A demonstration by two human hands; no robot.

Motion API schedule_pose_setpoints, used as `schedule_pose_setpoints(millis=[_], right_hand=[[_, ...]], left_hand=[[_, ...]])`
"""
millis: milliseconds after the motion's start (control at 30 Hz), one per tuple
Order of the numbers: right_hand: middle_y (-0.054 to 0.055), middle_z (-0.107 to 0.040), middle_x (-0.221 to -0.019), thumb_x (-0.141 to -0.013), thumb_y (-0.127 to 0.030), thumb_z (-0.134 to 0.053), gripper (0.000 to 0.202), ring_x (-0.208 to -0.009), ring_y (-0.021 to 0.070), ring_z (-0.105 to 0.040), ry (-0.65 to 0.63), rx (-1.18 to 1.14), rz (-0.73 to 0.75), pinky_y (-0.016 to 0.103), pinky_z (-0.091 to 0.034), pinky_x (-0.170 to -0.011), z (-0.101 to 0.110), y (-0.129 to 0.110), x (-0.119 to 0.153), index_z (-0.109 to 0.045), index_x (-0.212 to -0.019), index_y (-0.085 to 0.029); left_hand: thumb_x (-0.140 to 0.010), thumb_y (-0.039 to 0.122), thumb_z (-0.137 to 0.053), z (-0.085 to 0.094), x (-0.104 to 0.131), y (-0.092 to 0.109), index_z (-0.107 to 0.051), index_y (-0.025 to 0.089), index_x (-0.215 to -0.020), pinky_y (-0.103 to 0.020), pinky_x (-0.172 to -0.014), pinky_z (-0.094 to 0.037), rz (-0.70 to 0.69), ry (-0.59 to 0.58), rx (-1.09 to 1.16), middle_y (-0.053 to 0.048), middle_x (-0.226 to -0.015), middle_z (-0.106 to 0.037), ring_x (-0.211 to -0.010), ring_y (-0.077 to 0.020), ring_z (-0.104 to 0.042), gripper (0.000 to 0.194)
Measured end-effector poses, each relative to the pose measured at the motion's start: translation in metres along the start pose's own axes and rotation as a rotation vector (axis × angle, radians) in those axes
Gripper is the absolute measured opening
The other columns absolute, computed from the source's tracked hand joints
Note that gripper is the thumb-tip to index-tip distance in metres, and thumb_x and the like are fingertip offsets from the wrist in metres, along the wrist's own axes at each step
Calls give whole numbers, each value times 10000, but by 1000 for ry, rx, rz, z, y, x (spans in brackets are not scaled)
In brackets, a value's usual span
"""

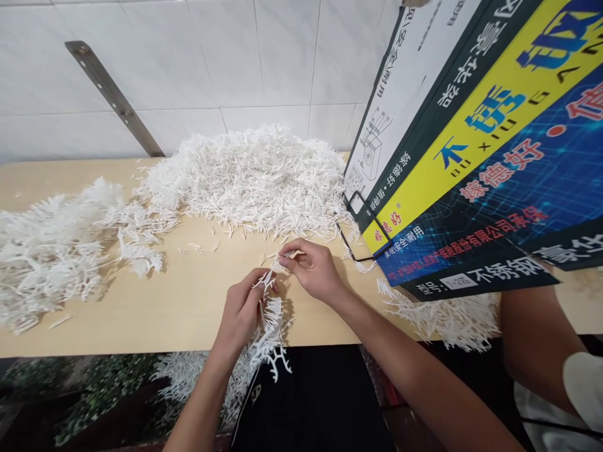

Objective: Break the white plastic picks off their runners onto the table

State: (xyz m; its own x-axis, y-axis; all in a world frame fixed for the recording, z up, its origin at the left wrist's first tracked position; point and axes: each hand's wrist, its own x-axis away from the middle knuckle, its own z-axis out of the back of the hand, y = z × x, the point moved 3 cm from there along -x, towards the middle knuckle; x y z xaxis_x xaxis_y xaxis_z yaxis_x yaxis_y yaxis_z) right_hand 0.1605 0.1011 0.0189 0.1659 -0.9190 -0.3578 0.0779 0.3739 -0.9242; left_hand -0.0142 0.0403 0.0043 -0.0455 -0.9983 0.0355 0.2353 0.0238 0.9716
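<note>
My left hand (pixel 242 307) is closed around a white branching plastic strand (pixel 272 320), which hangs down over the table's front edge. Close by on the right, my right hand (pixel 311 269) pinches at the strand's upper end with thumb and forefinger; whether a small loose piece sits between those fingertips is too small to tell. Behind both hands lies a large heap of white branched pieces (pixel 254 179), reaching back to the wall. A second white pile (pixel 56 251) spreads over the table's left side, and a few tiny slivers (pixel 195 249) lie between.
A large printed cardboard box (pixel 471 157) leans over the right side of the wooden table (pixel 188 314). Beyond it show another person's arm (pixel 541 345) and more white pieces (pixel 447 317). Green foliage (pixel 113 383) and white strands are below the front edge. A metal bracket (pixel 115 97) stands against the tiled wall.
</note>
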Motion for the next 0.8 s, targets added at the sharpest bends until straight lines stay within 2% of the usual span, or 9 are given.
schedule_pose_setpoints(millis=[100,167,233,367,467,567,633,733,800], right_hand=[[47,-735,-956,-880,-243,-725,73,-888,183,-698,-12,-47,26,311,-593,-794,-2,-1,1,-715,-947,-218],[45,-725,-964,-878,-231,-726,73,-914,182,-691,-27,-84,34,313,-594,-815,-3,-3,2,-709,-948,-221],[45,-712,-970,-876,-221,-725,77,-934,184,-684,-46,-122,38,315,-593,-824,-3,-6,3,-704,-950,-222],[55,-703,-1028,-882,-200,-695,123,-1010,205,-679,-130,-155,57,343,-574,-882,0,-13,2,-708,-1003,-220],[64,-727,-1063,-950,-245,-607,150,-1044,220,-685,-211,-144,28,366,-543,-924,3,-15,1,-715,-1050,-212],[65,-740,-1041,-1002,-333,-553,210,-1014,220,-693,-197,-80,19,357,-534,-887,5,-15,1,-709,-1054,-204],[66,-739,-1047,-959,-375,-646,205,-1004,222,-686,-199,50,64,343,-531,-849,4,-15,1,-708,-1058,-207],[75,-743,-1084,-849,-389,-800,305,-1046,240,-666,-253,259,176,354,-519,-886,-1,-13,3,-716,-1086,-219],[75,-755,-1078,-876,-365,-782,257,-1045,235,-672,-291,325,205,357,-510,-917,-5,-10,4,-730,-1085,-225]], left_hand=[[-989,545,-449,-1,2,-4,-726,144,-1030,-244,-533,-374,3,-37,58,-33,-731,-622,-606,-142,-503,490],[-983,675,-344,-2,2,-4,-744,125,-1020,-255,-525,-367,17,-36,156,-55,-736,-617,-620,-158,-510,681],[-975,723,-311,-3,2,-1,-759,121,-1002,-256,-531,-366,29,-11,162,-57,-721,-606,-629,-161,-507,751],[-923,606,-612,-3,0,6,-772,155,-1093,-236,-542,-349,31,55,9,-16,-725,-621,-591,-115,-446,507],[-864,552,-720,-2,-1,4,-763,173,-1182,-233,-554,-382,59,106,49,-39,-875,-713,-607,-109,-487,497],[-865,515,-730,-2,-1,1,-791,166,-1139,-237,-585,-413,31,128,15,-56,-913,-754,-634,-119,-523,447],[-892,500,-699,-2,-1,1,-801,163,-1112,-237,-586,-412,-5,125,-25,-52,-877,-757,-632,-123,-523,415],[-906,496,-675,-1,0,1,-804,150,-1096,-236,-576,-407,-47,123,-56,-45,-824,-747,-622,-127,-516,415],[-917,493,-658,-1,0,1,-800,146,-1113,-237,-573,-394,-59,115,-78,-36,-794,-731,-621,-128,-504,423]])
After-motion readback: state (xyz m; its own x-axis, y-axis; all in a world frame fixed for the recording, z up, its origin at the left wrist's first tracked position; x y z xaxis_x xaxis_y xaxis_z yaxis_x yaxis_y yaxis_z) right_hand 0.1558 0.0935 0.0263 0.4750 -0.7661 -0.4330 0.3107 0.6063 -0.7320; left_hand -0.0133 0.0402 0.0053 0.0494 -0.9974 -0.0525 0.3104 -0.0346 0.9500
